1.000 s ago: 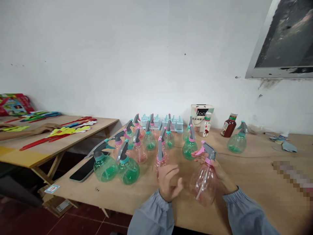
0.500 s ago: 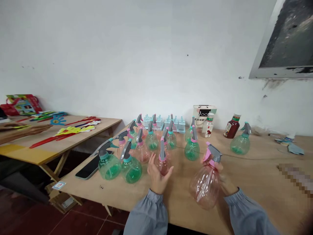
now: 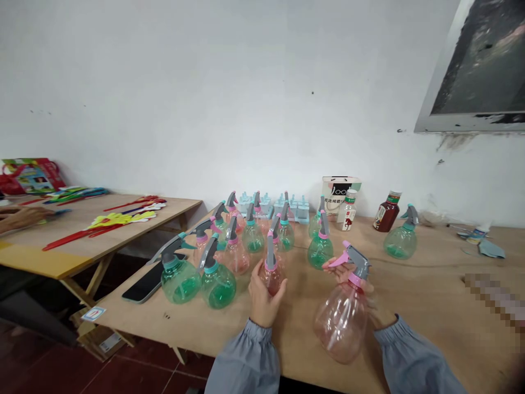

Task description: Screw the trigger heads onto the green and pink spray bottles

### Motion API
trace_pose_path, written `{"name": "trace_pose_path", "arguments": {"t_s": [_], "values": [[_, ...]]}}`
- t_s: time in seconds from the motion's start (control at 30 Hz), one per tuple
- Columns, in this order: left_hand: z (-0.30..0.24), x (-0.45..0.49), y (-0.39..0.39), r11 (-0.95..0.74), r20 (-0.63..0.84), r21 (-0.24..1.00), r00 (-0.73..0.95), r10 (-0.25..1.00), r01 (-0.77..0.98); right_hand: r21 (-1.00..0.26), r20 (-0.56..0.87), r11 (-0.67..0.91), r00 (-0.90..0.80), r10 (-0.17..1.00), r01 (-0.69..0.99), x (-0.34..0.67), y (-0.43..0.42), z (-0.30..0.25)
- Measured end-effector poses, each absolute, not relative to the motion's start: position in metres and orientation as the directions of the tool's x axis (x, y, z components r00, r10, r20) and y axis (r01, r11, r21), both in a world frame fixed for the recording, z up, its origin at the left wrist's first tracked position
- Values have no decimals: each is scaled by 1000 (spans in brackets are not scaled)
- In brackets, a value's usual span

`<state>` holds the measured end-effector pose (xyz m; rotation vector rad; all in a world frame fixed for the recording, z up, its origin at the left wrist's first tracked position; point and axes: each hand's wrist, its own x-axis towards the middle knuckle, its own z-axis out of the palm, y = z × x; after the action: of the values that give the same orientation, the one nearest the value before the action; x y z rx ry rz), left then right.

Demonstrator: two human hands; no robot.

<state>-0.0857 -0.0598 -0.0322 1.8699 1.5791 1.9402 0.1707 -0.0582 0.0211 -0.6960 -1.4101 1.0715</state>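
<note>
My right hand (image 3: 371, 298) grips a clear pink spray bottle (image 3: 342, 323) by its neck, fingers at the pink trigger and grey nozzle, holding it tilted above the wooden table (image 3: 414, 306). My left hand (image 3: 262, 298) wraps around a smaller pink spray bottle (image 3: 271, 273) that stands at the front of a cluster of green and pink spray bottles (image 3: 229, 246). Both arms wear grey-blue sleeves.
A black phone (image 3: 143, 284) lies at the table's left edge. A lone green bottle (image 3: 398, 241), a brown bottle (image 3: 384, 212), a small white bottle (image 3: 348, 210) and a box (image 3: 337, 191) stand near the wall. A second table (image 3: 69, 241) at left holds colourful plastic toys; another person's hand (image 3: 18, 216) rests there.
My left hand reached forward from mid-air and closed around the small pink bottle in the cluster. The bottle in my right hand dropped slightly and tilted.
</note>
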Motion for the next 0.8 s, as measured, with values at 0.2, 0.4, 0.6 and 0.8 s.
{"name": "trace_pose_path", "arguments": {"t_s": [0.2,0.4,0.6,0.8], "values": [[-30,-86,-62,-477,730,639,-281,622,604,-915,363,327,-128,923,-235,173,-61,25],[-29,-86,-62,-482,732,637,-276,623,602,-904,381,343,-116,917,-256,169,-61,31],[-30,-86,-63,-482,741,623,-268,615,616,-912,344,315,-70,936,-262,172,-63,31],[-30,-87,-62,-490,752,607,-254,608,625,-907,310,383,343,887,-172,215,-65,30]]}}
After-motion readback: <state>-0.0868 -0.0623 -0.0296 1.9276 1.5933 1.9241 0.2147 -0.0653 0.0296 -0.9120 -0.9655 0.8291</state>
